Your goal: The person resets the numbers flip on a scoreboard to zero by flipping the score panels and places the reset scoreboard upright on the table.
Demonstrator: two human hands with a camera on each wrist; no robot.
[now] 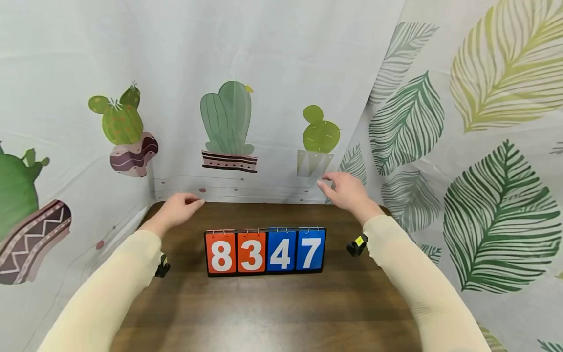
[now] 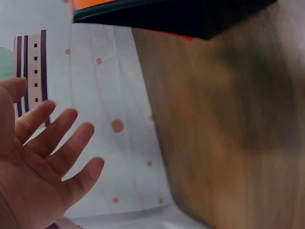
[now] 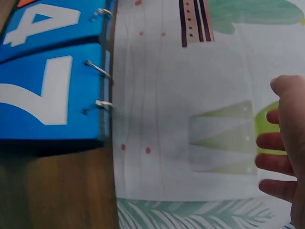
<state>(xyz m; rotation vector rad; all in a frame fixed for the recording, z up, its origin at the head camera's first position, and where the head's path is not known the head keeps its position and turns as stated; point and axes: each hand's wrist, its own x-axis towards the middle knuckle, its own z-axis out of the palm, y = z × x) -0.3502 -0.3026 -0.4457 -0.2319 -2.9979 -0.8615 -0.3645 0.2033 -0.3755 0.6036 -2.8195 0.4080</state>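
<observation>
1. Flip scoreboard (image 1: 266, 252): upright on the brown table (image 1: 264, 313), between the arms, digits facing the wearer. Reads 8, 3 on red cards (image 1: 251, 252), then 4, 7 on blue cards (image 1: 281, 250).
2. Cards hang from wire rings (image 3: 98, 70) along the top edge.
3. Left hand (image 1: 178, 210): up and left of the board, not touching. Fingers relaxed and spread, nothing gripped.
4. Right hand (image 1: 345, 189): up and right, apart from the board. Fingers loosely bent, thumb apart, nothing gripped.
5. Handling, my read: steady the frame with one hand, pinch one card by its lower edge, swing it over the rings in an arc. Sideways pull could snag a ring; pushing could skid or tip the board.
6. Containers: I see only printed ones on the cloth backdrop (image 1: 272, 49). Striped pot (image 1: 229, 161), pale triangle-pattern pot (image 1: 314, 163), wavy purple pot (image 1: 134, 155); a cactus in each.
</observation>
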